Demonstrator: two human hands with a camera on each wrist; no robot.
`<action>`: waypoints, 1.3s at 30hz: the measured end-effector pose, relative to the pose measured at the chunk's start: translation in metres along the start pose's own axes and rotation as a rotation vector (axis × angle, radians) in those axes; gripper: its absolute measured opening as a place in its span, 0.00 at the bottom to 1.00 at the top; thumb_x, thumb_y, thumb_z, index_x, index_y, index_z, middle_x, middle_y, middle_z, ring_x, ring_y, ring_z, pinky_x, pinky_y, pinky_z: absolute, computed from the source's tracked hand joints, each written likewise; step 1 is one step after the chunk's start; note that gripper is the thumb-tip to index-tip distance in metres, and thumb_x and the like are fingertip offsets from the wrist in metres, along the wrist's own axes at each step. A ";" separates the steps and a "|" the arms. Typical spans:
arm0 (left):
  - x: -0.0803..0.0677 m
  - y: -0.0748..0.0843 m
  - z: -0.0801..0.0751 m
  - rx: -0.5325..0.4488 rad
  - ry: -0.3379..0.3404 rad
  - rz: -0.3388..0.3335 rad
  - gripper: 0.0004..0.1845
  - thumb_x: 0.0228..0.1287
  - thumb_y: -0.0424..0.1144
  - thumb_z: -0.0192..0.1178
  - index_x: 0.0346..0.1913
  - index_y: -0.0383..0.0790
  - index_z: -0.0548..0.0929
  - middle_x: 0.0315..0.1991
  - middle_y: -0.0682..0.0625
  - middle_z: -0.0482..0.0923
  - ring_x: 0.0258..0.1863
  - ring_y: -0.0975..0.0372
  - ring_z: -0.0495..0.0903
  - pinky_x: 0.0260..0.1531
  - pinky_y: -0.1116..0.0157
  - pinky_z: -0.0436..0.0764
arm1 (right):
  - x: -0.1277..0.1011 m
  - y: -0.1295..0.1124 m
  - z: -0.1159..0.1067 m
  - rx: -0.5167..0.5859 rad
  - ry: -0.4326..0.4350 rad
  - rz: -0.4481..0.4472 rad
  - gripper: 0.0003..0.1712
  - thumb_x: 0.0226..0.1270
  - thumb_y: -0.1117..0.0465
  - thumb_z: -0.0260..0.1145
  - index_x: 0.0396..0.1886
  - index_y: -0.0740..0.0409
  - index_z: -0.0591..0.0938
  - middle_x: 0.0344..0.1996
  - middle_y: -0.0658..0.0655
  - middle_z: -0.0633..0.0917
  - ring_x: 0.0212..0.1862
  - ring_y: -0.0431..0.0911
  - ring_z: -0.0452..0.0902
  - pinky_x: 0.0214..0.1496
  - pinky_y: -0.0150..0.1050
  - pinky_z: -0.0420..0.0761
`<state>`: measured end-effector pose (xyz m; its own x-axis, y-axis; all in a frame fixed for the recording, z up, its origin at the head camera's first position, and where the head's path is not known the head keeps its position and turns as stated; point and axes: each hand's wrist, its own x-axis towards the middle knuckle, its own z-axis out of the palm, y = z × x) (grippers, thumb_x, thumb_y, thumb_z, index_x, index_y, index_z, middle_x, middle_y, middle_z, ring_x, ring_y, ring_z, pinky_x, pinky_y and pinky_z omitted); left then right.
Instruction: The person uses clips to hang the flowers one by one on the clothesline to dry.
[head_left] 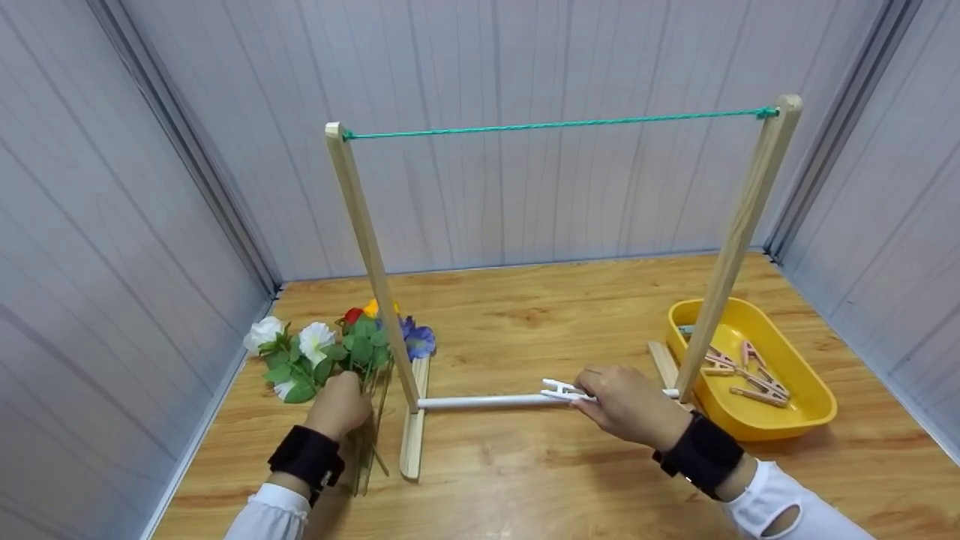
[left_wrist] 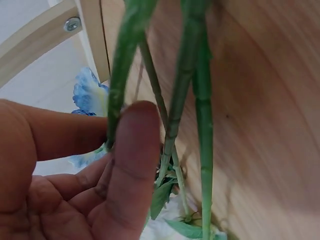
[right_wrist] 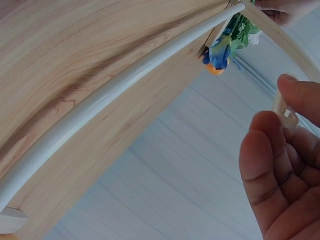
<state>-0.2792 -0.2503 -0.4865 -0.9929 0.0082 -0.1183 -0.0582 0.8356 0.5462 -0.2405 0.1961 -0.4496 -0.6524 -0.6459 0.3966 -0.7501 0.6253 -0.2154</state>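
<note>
**Flower stems in one hand, white peg in the other**

The left hand (head_left: 339, 405) lies on the flower stems (left_wrist: 172, 125) on the table (head_left: 525, 480), its fingers (left_wrist: 127, 165) curled round one stem, with the blooms (head_left: 315, 345) just beyond the fingertips. The right hand (head_left: 626, 405) pinches a white peg (head_left: 559, 388) between thumb and fingers (right_wrist: 262, 160), the peg's jaws sticking out past the fingertips, just above the white rod (head_left: 487, 401) of the wooden rack. The green string (head_left: 562, 124) runs high above both hands; the yellow tray (head_left: 810, 409) of spare pegs sits to the right of the right hand.

Risks, as I judge them: the stems are thin and lie in a bunch, so lifting one may drag its neighbours along or let it slip. The peg is held at its tail end and could twist or drop. A knock against the light rack could shift it.
</note>
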 end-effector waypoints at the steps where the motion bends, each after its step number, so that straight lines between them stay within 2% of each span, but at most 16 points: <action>1: 0.000 0.000 -0.001 -0.030 -0.001 -0.004 0.10 0.76 0.28 0.54 0.32 0.34 0.77 0.20 0.50 0.65 0.18 0.59 0.67 0.21 0.64 0.65 | 0.000 0.000 0.000 -0.005 0.007 -0.004 0.07 0.70 0.66 0.77 0.37 0.62 0.85 0.27 0.52 0.83 0.26 0.37 0.72 0.27 0.32 0.74; 3: 0.000 -0.001 -0.002 -0.088 0.000 -0.003 0.09 0.77 0.28 0.52 0.37 0.30 0.78 0.20 0.51 0.64 0.17 0.61 0.65 0.21 0.65 0.64 | -0.001 0.000 0.001 -0.015 0.021 -0.013 0.07 0.69 0.66 0.77 0.37 0.61 0.84 0.26 0.52 0.83 0.26 0.37 0.72 0.27 0.32 0.74; 4: 0.000 -0.002 -0.002 -0.115 0.003 0.005 0.08 0.78 0.28 0.51 0.42 0.26 0.79 0.20 0.51 0.66 0.17 0.61 0.65 0.21 0.65 0.65 | -0.001 0.000 0.001 -0.019 0.026 -0.015 0.08 0.69 0.66 0.77 0.36 0.61 0.84 0.26 0.51 0.83 0.26 0.37 0.72 0.27 0.32 0.74; 6: 0.000 -0.003 -0.003 -0.174 0.005 0.017 0.14 0.78 0.29 0.50 0.56 0.22 0.78 0.20 0.51 0.66 0.17 0.61 0.64 0.22 0.64 0.65 | -0.002 0.000 0.002 -0.025 0.030 -0.015 0.08 0.69 0.66 0.78 0.36 0.60 0.84 0.26 0.51 0.83 0.26 0.37 0.72 0.27 0.32 0.74; 9: -0.002 -0.003 -0.006 -0.244 0.022 0.056 0.19 0.79 0.29 0.50 0.67 0.24 0.72 0.23 0.50 0.68 0.19 0.61 0.65 0.25 0.63 0.66 | -0.001 0.000 0.003 -0.021 0.024 -0.013 0.07 0.69 0.66 0.77 0.37 0.61 0.85 0.28 0.52 0.84 0.26 0.38 0.74 0.27 0.33 0.76; 12: -0.003 -0.001 -0.008 -0.276 0.048 0.092 0.13 0.80 0.28 0.52 0.61 0.28 0.77 0.28 0.46 0.74 0.23 0.60 0.69 0.27 0.62 0.69 | -0.001 0.000 0.003 -0.013 0.021 -0.015 0.07 0.70 0.65 0.77 0.38 0.61 0.85 0.28 0.52 0.84 0.27 0.38 0.75 0.28 0.33 0.76; 15: -0.005 0.001 -0.011 -0.317 0.071 0.108 0.10 0.82 0.29 0.54 0.55 0.28 0.82 0.40 0.38 0.82 0.28 0.60 0.76 0.30 0.62 0.74 | -0.001 0.000 0.003 -0.010 0.019 -0.017 0.07 0.70 0.66 0.77 0.38 0.61 0.85 0.28 0.52 0.84 0.27 0.38 0.75 0.28 0.33 0.76; 20: -0.005 0.004 -0.014 -0.497 0.064 0.126 0.17 0.84 0.28 0.48 0.61 0.26 0.84 0.53 0.31 0.83 0.35 0.58 0.80 0.32 0.65 0.80 | -0.002 0.000 0.004 -0.003 0.013 -0.004 0.07 0.70 0.66 0.77 0.37 0.61 0.85 0.28 0.52 0.83 0.26 0.37 0.73 0.28 0.32 0.75; 23: -0.005 0.004 -0.016 -0.561 0.070 0.174 0.21 0.80 0.23 0.45 0.65 0.26 0.82 0.60 0.31 0.83 0.46 0.55 0.82 0.38 0.65 0.83 | -0.002 0.000 0.004 0.002 0.010 0.006 0.07 0.70 0.65 0.77 0.38 0.61 0.85 0.28 0.52 0.83 0.26 0.37 0.73 0.28 0.33 0.75; 26: -0.004 0.004 -0.018 -0.592 0.106 0.232 0.23 0.75 0.19 0.47 0.66 0.27 0.82 0.62 0.30 0.83 0.50 0.56 0.83 0.44 0.68 0.82 | -0.002 0.001 0.004 0.003 0.008 0.008 0.06 0.71 0.65 0.76 0.38 0.61 0.85 0.28 0.52 0.84 0.27 0.38 0.74 0.28 0.33 0.76; 30: -0.002 0.005 -0.017 -0.676 0.179 0.303 0.18 0.78 0.21 0.56 0.66 0.27 0.81 0.57 0.32 0.84 0.49 0.65 0.86 0.49 0.71 0.83 | -0.002 0.001 0.004 0.006 0.007 0.004 0.06 0.71 0.66 0.76 0.39 0.62 0.86 0.29 0.52 0.84 0.27 0.38 0.75 0.28 0.33 0.76; 32: -0.001 0.007 -0.017 -0.680 0.239 0.349 0.17 0.81 0.26 0.58 0.67 0.26 0.80 0.56 0.34 0.85 0.49 0.68 0.86 0.51 0.71 0.85 | -0.002 0.001 0.004 0.002 0.012 -0.002 0.06 0.70 0.66 0.77 0.39 0.61 0.86 0.28 0.52 0.84 0.27 0.38 0.75 0.27 0.33 0.76; 34: -0.001 0.009 -0.016 -0.627 0.315 0.389 0.17 0.84 0.31 0.56 0.68 0.26 0.80 0.55 0.35 0.85 0.50 0.65 0.87 0.52 0.71 0.85 | -0.002 0.000 0.003 -0.002 0.020 -0.010 0.06 0.70 0.66 0.77 0.38 0.61 0.85 0.28 0.52 0.84 0.26 0.38 0.74 0.27 0.33 0.75; 36: 0.001 0.012 -0.017 -0.561 0.381 0.410 0.18 0.88 0.34 0.51 0.69 0.26 0.78 0.56 0.33 0.84 0.53 0.56 0.88 0.54 0.71 0.85 | -0.002 0.000 0.003 -0.008 0.029 -0.017 0.07 0.69 0.66 0.77 0.37 0.61 0.85 0.27 0.52 0.83 0.25 0.38 0.74 0.26 0.33 0.74; 39: 0.002 0.015 -0.019 -0.515 0.441 0.392 0.21 0.91 0.38 0.45 0.72 0.28 0.77 0.59 0.31 0.83 0.60 0.44 0.86 0.60 0.67 0.85 | -0.002 0.000 0.003 -0.006 0.035 -0.021 0.07 0.70 0.66 0.77 0.37 0.61 0.85 0.27 0.51 0.83 0.25 0.39 0.74 0.26 0.33 0.74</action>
<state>-0.2842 -0.2481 -0.4632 -0.8939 -0.0592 0.4444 0.3719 0.4555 0.8088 -0.2395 0.1957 -0.4532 -0.6324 -0.6429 0.4322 -0.7626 0.6146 -0.2016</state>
